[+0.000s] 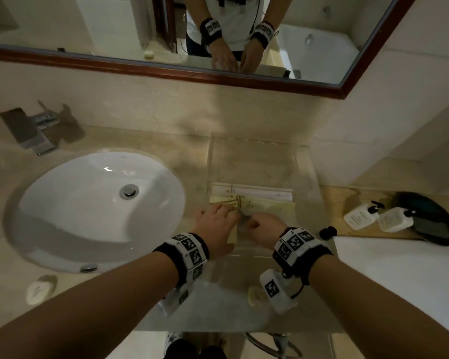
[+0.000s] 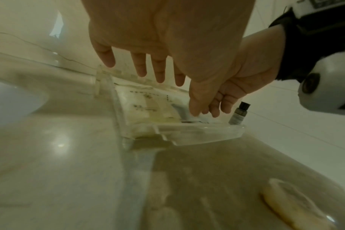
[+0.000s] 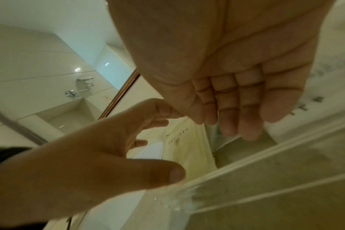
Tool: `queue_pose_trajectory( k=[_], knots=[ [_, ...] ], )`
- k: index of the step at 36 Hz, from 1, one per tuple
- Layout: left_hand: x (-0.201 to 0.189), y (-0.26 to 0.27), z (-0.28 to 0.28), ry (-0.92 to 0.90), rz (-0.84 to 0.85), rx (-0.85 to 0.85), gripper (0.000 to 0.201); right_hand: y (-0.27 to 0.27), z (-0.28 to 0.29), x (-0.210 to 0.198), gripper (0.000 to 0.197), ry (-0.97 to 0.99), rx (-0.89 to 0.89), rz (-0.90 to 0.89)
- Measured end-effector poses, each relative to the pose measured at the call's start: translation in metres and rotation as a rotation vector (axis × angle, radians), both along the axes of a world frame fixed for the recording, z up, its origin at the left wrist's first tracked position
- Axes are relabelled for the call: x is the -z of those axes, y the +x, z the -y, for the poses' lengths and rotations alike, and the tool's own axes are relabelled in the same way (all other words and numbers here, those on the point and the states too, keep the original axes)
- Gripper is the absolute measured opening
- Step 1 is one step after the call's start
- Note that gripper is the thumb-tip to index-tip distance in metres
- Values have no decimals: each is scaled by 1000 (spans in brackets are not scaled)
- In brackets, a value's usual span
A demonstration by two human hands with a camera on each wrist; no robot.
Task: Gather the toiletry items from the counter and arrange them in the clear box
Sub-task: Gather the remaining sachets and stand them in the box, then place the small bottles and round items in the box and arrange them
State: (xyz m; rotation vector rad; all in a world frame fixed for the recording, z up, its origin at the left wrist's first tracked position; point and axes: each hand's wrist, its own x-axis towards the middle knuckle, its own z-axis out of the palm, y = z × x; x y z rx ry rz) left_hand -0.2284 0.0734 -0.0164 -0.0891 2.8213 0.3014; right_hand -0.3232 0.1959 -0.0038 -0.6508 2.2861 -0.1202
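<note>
The clear box (image 1: 210, 164) stands on the counter right of the sink, and both my hands are inside it. Flat cream packets (image 1: 270, 207) and white packets (image 1: 257, 190) lie on its floor. My left hand (image 1: 218, 216) has straight, spread fingers (image 2: 140, 66) over the cream packets. My right hand (image 1: 259, 225) curls its fingers (image 2: 215, 109) down and pinches a small grey-blue packet (image 1: 244, 219) (image 2: 182, 111) just above the box floor. A small dark-capped bottle (image 1: 328, 231) (image 2: 239, 113) stands outside the box's right wall. A round soap (image 1: 255, 295) (image 2: 295, 207) lies on the counter near me.
The white sink (image 1: 96, 206) and chrome faucet (image 1: 31, 130) are to the left, with a wrapped white soap (image 1: 40, 288) at the counter's front left. On the right, two pump bottles (image 1: 360, 216) and a black round object (image 1: 430, 218) sit on a wooden tray.
</note>
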Motion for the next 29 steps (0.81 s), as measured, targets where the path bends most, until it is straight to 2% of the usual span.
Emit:
queue_pose_trajectory(
  k=[6, 9, 12, 18, 21, 24, 28, 29],
  knots=[
    [2, 12, -19, 57, -97, 15, 56, 21, -36, -5, 13, -67, -123, -100],
    [6, 22, -24, 132, -120, 39, 39, 37, -51, -4, 12, -37, -227, -99],
    [11, 34, -28, 199, -74, 41, 22, 53, -60, 4, 6, -19, -272, -77],
    [20, 52, -30, 226, 0, 17, 17, 84, -73, 21, 36, 59, -327, -18],
    [22, 59, -26, 254, 22, -52, 19, 91, -69, 25, 41, 61, -324, 44],
    [20, 66, -19, 268, 36, -130, 23, 92, -54, 22, 42, 20, -376, 5],
    [15, 76, -6, 282, 14, -202, 26, 98, -17, 16, 63, -55, -403, -3],
    [13, 79, -2, 280, -4, -217, 25, 100, -7, 14, 62, -77, -430, 1]
  ],
)
